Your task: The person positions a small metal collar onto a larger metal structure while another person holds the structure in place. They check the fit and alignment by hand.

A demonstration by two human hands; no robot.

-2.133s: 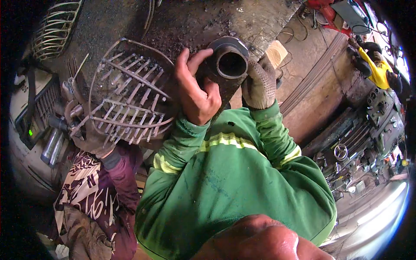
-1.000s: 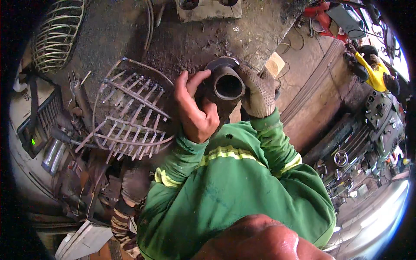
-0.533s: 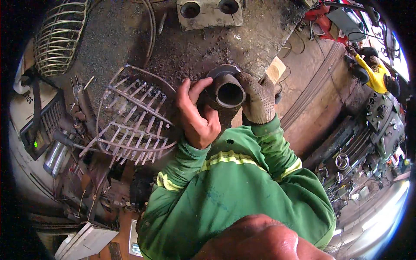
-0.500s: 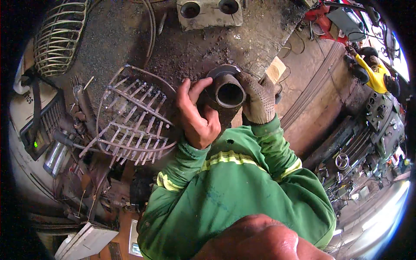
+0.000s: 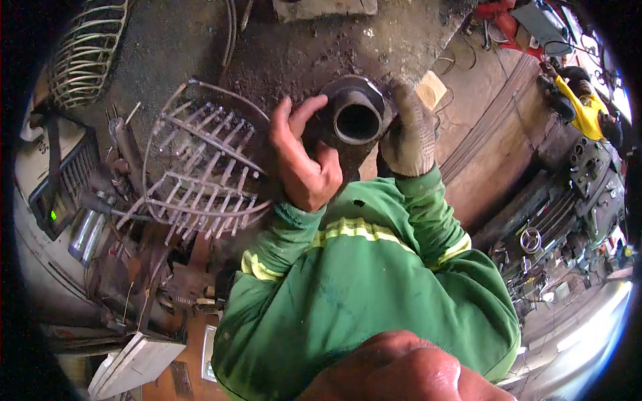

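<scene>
A dark metal pipe piece with a round flange (image 5: 382, 122) is between my hands over the workbench, its open round end facing up. My bare left hand (image 5: 304, 157) curves around its left side, with one fingertip at the flange rim, another finger raised clear of it, and the thumb lower down. My right hand (image 5: 409, 130), in a dirty pale work glove, is closed against the right edge of the piece. The undersides of the grips are hidden. Left of my left hand lies a welded metal rod frame (image 5: 212, 167) with many short crossbars.
At the far left stands a curved wire rack (image 5: 90, 53). A metal block (image 5: 324, 8) sits at the bench's far side, near a cable (image 5: 231, 40). A wood piece (image 5: 430, 89) is right of the glove. A machine with a handwheel (image 5: 530, 240) and a person in yellow (image 5: 588, 110) are farther right.
The view has shifted a little, so the bench things sit higher. The flanged pipe has tilted and moved slightly right and away, with the gloved right hand beside it.
</scene>
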